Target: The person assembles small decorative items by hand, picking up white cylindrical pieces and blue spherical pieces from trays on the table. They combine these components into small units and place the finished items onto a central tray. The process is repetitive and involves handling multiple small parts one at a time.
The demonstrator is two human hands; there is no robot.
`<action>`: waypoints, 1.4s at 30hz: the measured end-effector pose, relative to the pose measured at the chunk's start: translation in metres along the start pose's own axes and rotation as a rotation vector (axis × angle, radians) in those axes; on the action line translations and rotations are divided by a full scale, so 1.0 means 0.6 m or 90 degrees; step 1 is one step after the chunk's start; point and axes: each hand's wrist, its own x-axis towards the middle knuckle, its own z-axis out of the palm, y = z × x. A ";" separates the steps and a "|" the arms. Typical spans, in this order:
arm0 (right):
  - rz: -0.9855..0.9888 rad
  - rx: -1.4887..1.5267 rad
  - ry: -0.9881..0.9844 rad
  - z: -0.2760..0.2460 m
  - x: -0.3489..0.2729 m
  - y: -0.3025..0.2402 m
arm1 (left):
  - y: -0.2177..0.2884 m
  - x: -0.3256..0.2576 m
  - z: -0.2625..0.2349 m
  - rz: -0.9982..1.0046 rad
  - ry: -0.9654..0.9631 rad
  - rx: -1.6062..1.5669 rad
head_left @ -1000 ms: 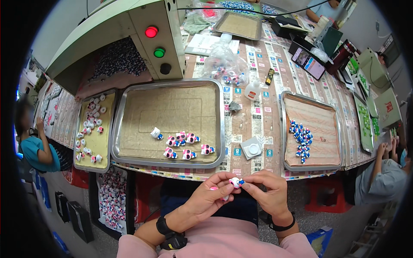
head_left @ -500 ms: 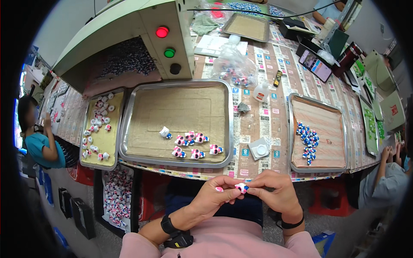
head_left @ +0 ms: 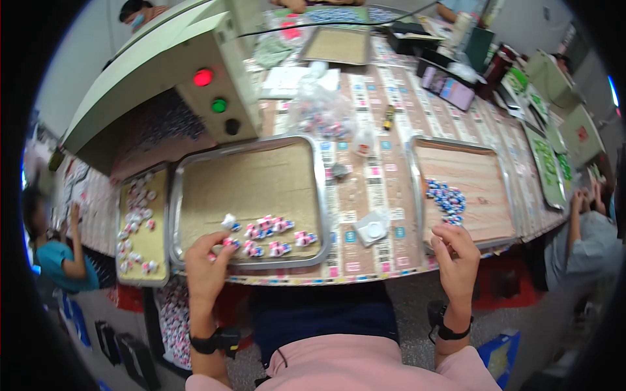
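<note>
Touching metal tray (head_left: 195,195) (small plastic pieces (head_left: 270,229))

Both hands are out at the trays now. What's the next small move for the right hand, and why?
Probably curl the right hand in to pinch one blue piece off the pile in the right tray. Its fingers hover at the tray's near edge just short of the pile and look empty, while the left hand is already at the pink pieces in the middle tray.

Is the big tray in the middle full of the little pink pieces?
No, mostly empty. The middle tray has only a small row of pink pieces near its front edge, where the left hand reaches; the rest is bare brown liner.
</note>
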 end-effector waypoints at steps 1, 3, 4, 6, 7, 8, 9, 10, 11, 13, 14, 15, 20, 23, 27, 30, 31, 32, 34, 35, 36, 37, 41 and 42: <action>0.015 -0.015 0.026 -0.009 0.007 0.011 | -0.004 -0.002 0.000 0.018 -0.004 0.013; 0.029 -0.063 0.046 -0.025 0.016 0.040 | 0.000 0.000 0.007 0.082 0.032 -0.010; 0.023 -0.092 0.056 -0.030 0.019 0.058 | 0.005 0.000 0.008 0.090 0.059 -0.011; 0.034 -0.131 0.065 -0.045 0.023 0.077 | 0.006 -0.001 0.018 0.074 0.108 -0.048; 0.006 -0.173 0.058 -0.045 0.023 0.082 | -0.004 -0.005 0.018 0.046 0.129 -0.077; -0.023 -0.216 0.050 -0.045 0.024 0.088 | -0.007 -0.008 0.019 0.018 0.150 -0.106; -0.053 -0.258 0.042 -0.046 0.026 0.091 | -0.005 -0.013 0.016 -0.055 0.094 -0.244; -0.047 -0.258 0.021 -0.044 0.027 0.088 | 0.002 -0.018 0.008 -0.130 0.039 -0.379; -0.041 -0.258 0.000 -0.039 0.028 0.082 | 0.009 -0.023 0.005 -0.205 -0.018 -0.514; -0.032 -0.262 -0.023 -0.028 0.032 0.076 | 0.037 -0.035 0.021 -0.231 -0.120 -0.764; -0.028 -0.267 -0.026 -0.022 0.034 0.075 | 0.061 -0.040 0.032 -0.270 -0.163 -0.870; -0.024 -0.273 -0.028 -0.018 0.035 0.075 | 0.082 -0.047 0.042 -0.308 -0.208 -0.975; -0.042 -0.279 -0.009 -0.007 0.043 0.076 | 0.133 -0.083 0.080 -0.406 -0.439 -1.049; 0.047 -0.067 0.005 -0.005 0.042 0.069 | 0.146 -0.092 0.105 -0.506 -0.499 -1.065; 0.157 0.293 -0.048 0.000 0.023 0.044 | 0.158 -0.095 0.123 -0.543 -0.542 -1.102; 0.077 0.335 -0.128 0.014 0.006 0.034 | 0.159 -0.098 0.130 -0.557 -0.545 -1.120; 0.107 0.355 -0.157 0.020 0.002 0.030 | 0.157 -0.100 0.132 -0.550 -0.547 -1.124; 0.139 0.376 -0.185 0.027 -0.002 0.025 | 0.153 -0.103 0.133 -0.543 -0.549 -1.127; 0.241 0.433 -0.224 0.039 -0.003 -0.001 | 0.143 -0.110 0.138 -0.516 -0.545 -1.128; 0.219 0.425 -0.225 0.046 -0.002 -0.006 | 0.137 -0.115 0.143 -0.496 -0.538 -1.125; 0.198 0.416 -0.225 0.052 -0.002 -0.009 | 0.133 -0.119 0.145 -0.476 -0.532 -1.122; 0.175 0.406 -0.224 0.055 0.000 -0.012 | 0.133 -0.121 0.146 -0.475 -0.529 -1.117; -0.016 0.229 -0.173 0.076 0.010 -0.013 | 0.142 -0.118 0.143 -0.511 -0.526 -1.108; -0.060 0.162 -0.157 0.080 0.015 -0.012 | 0.145 -0.116 0.142 -0.529 -0.527 -1.109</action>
